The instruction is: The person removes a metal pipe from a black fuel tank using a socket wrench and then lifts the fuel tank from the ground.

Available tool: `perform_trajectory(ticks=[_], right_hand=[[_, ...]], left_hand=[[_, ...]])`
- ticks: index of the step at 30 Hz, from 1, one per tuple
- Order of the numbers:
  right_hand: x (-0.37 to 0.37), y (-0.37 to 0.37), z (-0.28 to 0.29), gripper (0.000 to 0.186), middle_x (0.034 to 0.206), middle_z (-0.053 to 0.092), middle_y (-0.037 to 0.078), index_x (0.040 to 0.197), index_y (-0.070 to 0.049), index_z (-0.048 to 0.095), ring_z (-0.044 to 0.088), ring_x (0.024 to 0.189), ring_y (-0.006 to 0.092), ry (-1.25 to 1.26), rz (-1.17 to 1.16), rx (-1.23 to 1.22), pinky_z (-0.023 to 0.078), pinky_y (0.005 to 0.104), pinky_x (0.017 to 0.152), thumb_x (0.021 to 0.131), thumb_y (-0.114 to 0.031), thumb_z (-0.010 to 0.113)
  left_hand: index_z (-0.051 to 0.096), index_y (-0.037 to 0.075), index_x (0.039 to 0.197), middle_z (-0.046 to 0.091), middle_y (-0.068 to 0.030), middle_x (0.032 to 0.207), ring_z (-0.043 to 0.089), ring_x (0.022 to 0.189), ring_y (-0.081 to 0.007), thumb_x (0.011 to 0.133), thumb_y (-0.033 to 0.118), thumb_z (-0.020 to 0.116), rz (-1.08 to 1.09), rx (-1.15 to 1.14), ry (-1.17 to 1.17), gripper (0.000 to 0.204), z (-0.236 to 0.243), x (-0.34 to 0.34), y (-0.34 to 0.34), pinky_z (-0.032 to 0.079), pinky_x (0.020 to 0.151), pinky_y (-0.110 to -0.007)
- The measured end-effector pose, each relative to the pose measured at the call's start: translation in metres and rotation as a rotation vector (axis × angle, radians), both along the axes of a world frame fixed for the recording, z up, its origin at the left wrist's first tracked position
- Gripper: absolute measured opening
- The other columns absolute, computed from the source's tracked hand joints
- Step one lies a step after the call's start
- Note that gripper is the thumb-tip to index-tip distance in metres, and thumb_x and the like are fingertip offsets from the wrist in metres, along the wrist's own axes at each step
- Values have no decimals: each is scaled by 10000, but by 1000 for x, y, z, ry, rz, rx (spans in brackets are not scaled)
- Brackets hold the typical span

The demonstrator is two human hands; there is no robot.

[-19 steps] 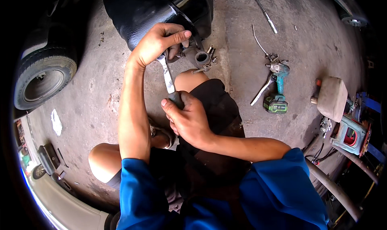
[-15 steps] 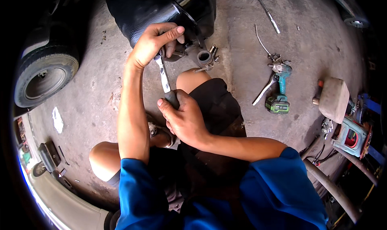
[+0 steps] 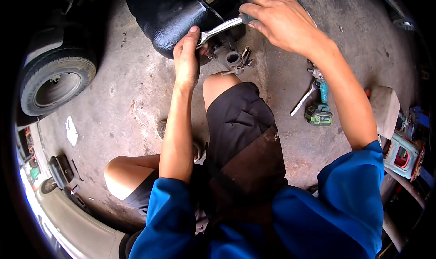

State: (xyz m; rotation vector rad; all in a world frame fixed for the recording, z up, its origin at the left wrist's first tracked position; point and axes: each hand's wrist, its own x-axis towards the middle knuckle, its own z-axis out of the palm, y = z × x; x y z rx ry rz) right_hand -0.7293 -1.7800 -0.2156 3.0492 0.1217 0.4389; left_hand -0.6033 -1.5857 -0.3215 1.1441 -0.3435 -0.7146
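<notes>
A ratchet wrench [image 3: 222, 28] with a shiny shaft and a dark grip lies slantwise in front of a large glossy black part [image 3: 175, 20]. My left hand [image 3: 187, 54] is closed around its head, thumb on top, with the other fingers partly hidden. At the far end of the handle my right hand [image 3: 277, 20] is closed on the dark grip. Just right of my left hand is a grey metal fitting [image 3: 233, 58] with a round opening. Small bolt-like metal pieces [image 3: 245, 54] sit beside that opening. Whatever the wrench head is seated on cannot be seen.
On the concrete floor at right lie a teal cordless impact wrench [image 3: 323, 93] and a second ratchet [image 3: 303, 98]. Farther right stands a pale block-shaped container [image 3: 384, 111] by a jack-like stand [image 3: 399, 154]. A car wheel [image 3: 56, 86] is at left.
My right hand has swung the wrench handle up and to the right, away from my knee. My left hand has stayed at the wrench head, its grip turned, thumb now upward.
</notes>
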Motion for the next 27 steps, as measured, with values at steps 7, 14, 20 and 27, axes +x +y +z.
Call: perform_trajectory(ticks=[7,14,20,27], right_hand=[[-6,50,13,249,729,649,250,900,73,656,675,747,383,652,-102,860,504,461,666,873,-174,640],[-34,182,-33,195,661,515,36,926,-7,503,485,511,124,109,-538,1978,401,299,458,965,-162,613],[3,277,-70,216,621,486,3,1017,-12,466,460,466,91,-350,-604,1618,387,292,424,989,-175,604],[-28,85,-3,234,821,674,185,988,12,623,682,826,372,325,-226,761,545,439,729,860,-174,685]], left_hand=[[553,17,605,484,-45,506,389,427,-126,954,294,433,130,27,-10,462,-14,15,9,287,435,-276],[504,25,582,464,-101,510,431,470,-207,964,323,430,-249,16,90,489,11,33,-11,355,506,-322],[457,19,579,406,-108,503,377,485,-220,983,323,386,-325,-70,39,511,3,41,19,370,584,-346],[428,58,605,387,-71,529,374,549,-202,1011,335,371,29,-41,132,494,5,7,18,329,602,-320]])
